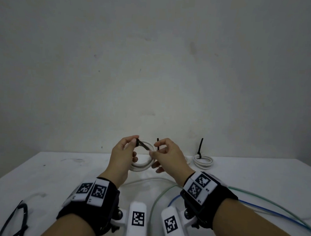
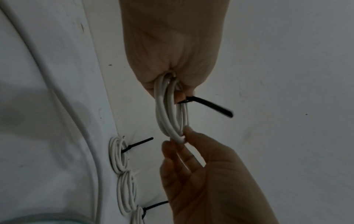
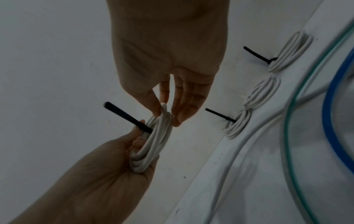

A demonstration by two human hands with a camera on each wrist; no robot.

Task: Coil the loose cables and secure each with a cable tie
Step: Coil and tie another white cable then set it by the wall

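A white cable coil [image 1: 142, 166] is held up above the white table [image 1: 58, 176]. My left hand [image 1: 124, 152] grips its left side, with thumb and forefinger on a black cable tie [image 1: 143, 144] that wraps the coil. In the left wrist view the tie's tail [image 2: 209, 106] sticks out sideways from the coil [image 2: 169, 109]. My right hand [image 1: 167, 152] pinches the coil's opposite side. In the right wrist view the right thumb and forefinger close on the top of the coil [image 3: 153, 141], and the tie [image 3: 125, 116] pokes out left.
Tied white coils [image 1: 203, 161] lie at the table's back edge by the wall, their black tie tails upright [image 1: 201, 147]. Loose green [image 1: 272, 203], blue [image 1: 272, 212] and white [image 1: 148, 180] cables cross the table near me. A dark cable [image 1: 22, 217] lies front left.
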